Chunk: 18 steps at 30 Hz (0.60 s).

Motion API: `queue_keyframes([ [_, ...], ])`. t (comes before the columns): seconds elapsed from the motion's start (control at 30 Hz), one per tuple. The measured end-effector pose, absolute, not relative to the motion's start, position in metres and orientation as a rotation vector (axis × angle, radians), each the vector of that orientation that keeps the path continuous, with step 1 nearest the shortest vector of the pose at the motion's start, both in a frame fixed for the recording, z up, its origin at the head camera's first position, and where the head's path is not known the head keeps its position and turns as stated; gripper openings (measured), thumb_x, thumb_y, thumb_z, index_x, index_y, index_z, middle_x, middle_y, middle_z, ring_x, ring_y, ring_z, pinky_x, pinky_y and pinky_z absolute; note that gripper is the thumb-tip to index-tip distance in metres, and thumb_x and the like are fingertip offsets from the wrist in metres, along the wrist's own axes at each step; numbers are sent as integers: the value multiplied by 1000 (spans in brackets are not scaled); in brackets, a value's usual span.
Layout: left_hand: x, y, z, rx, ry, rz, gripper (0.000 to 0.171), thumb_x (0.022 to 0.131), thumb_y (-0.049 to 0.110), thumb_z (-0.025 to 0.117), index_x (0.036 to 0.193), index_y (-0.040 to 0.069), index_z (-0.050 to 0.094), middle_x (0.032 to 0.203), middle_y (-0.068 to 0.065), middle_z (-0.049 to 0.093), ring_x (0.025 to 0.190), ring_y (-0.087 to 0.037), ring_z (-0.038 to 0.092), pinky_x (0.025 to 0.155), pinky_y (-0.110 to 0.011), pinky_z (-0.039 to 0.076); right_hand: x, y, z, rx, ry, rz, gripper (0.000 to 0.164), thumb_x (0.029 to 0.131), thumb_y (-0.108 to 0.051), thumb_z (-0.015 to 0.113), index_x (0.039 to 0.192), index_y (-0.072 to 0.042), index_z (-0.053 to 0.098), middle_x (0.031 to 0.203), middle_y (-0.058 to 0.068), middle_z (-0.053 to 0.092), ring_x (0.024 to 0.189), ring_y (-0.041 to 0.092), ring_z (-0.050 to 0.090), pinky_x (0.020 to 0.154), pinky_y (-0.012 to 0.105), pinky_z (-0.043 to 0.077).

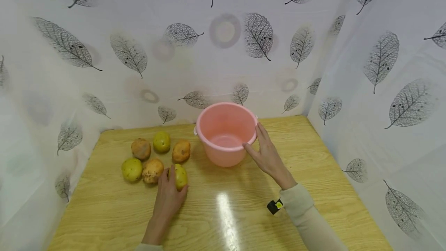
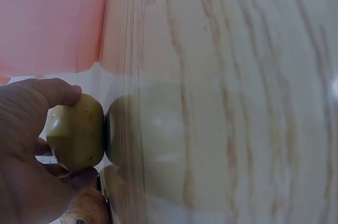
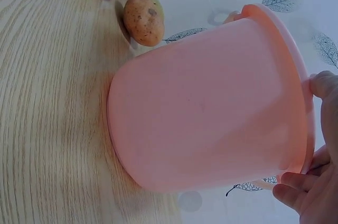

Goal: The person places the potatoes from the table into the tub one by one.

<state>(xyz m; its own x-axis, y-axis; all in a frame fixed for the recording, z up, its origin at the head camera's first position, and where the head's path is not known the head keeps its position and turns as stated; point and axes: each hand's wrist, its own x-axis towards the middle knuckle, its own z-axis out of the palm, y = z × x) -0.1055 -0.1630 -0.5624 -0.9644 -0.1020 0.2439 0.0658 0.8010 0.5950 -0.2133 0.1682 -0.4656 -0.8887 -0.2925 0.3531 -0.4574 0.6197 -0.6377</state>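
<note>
In the head view, my left hand [image 1: 167,198] is around a smooth yellow-green potato [image 1: 180,177] on the table. The left wrist view shows the thumb and fingers on opposite sides of this potato [image 2: 79,131], which touches the tabletop. A pink plastic bucket [image 1: 224,156] stands upright at the back middle, its visible inside bare. My right hand [image 1: 268,158] holds the bucket's rim at the right side, thumb toward the front; in the right wrist view, the thumb [image 3: 323,84] touches the rim, with the fingers further along it.
Left of the bucket lie brown potatoes [image 1: 141,149], [image 1: 152,171], [image 1: 181,151] and two more yellow-green ones [image 1: 162,142], [image 1: 132,169]. A small black item with a yellow mark [image 1: 274,207] is by the right sleeve. Leaf-patterned sheeting [image 1: 223,61] surrounds the wooden table [image 1: 115,212].
</note>
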Motion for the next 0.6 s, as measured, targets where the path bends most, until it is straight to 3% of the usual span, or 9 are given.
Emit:
queue_keyframes([
  [0.33, -108, -159, -561, 126, -2801, -1019, 87, 86, 8, 73, 154, -14, 24, 151, -37, 31, 141, -52, 31, 112, -63, 35, -212, 170, -464, 608, -2644, 1123, 87, 103, -45, 61, 165, -4, 16, 171, 18, 13, 151, 42, 26, 114, 64, 32],
  [0.6, -106, -158, -565, 153, -2737, -991, 82, 89, 10, 77, 154, -11, 32, 142, -38, 35, 134, -52, 38, 105, -65, 41, -213, 172, -466, 582, -2682, 1114, 87, 103, -49, 59, 166, -7, 16, 171, 15, 10, 151, 43, 26, 114, 64, 32],
])
